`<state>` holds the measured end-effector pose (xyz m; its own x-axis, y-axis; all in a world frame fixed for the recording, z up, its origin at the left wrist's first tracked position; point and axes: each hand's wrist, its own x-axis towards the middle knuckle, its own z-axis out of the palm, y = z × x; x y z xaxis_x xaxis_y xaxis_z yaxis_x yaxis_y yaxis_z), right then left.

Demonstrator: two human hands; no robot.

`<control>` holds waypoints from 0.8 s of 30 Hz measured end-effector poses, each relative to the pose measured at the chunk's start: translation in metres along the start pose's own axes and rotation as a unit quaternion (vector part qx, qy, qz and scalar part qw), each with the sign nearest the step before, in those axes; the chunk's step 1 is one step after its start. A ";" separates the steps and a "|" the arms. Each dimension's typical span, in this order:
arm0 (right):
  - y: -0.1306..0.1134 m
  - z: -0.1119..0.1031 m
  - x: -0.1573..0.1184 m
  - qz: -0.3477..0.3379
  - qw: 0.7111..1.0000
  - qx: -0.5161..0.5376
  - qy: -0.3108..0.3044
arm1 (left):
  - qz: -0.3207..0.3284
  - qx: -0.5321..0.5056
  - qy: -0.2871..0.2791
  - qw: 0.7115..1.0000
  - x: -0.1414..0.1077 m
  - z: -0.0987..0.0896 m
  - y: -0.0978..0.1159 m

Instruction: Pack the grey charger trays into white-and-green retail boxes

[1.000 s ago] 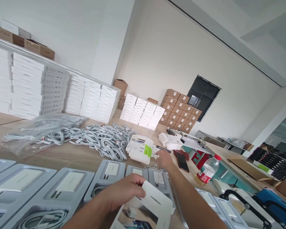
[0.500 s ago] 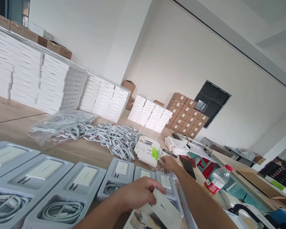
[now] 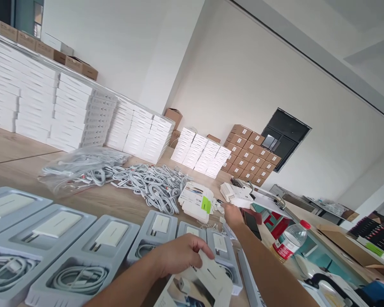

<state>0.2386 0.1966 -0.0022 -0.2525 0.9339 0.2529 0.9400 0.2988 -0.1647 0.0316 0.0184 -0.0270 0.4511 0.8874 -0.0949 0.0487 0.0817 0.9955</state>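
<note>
On the near side of the flat green-labelled carton (image 3: 193, 198), a printed charger box (image 3: 216, 279) is pinched at its top flap by the closed fingers of the left hand (image 3: 179, 256); a light, steady hold seems called for. Grey trays (image 3: 129, 238) are also ranged there. Right of the carton, the right hand (image 3: 233, 216) is extended; its fingers' opening and any hold cannot be told. Beyond the carton, white boxes (image 3: 198, 151) are stacked.
</note>
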 end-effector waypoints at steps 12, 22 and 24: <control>-0.061 0.002 -0.110 -0.043 0.834 0.542 0.092 | -0.030 0.144 0.124 0.981 -0.019 -0.017 0.026; -0.062 -0.001 -0.117 -0.077 0.807 0.584 -0.032 | 0.041 0.184 0.088 0.978 -0.008 -0.013 0.025; -0.058 -0.001 -0.116 -0.074 0.789 0.608 -0.044 | 0.049 0.192 0.087 0.976 -0.009 -0.014 0.025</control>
<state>0.2135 0.0711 -0.0208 -0.4046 0.8649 0.2971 -0.0023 0.3239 -0.9461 0.0166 0.0187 -0.0013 0.3140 0.9487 0.0363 0.3592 -0.1541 0.9205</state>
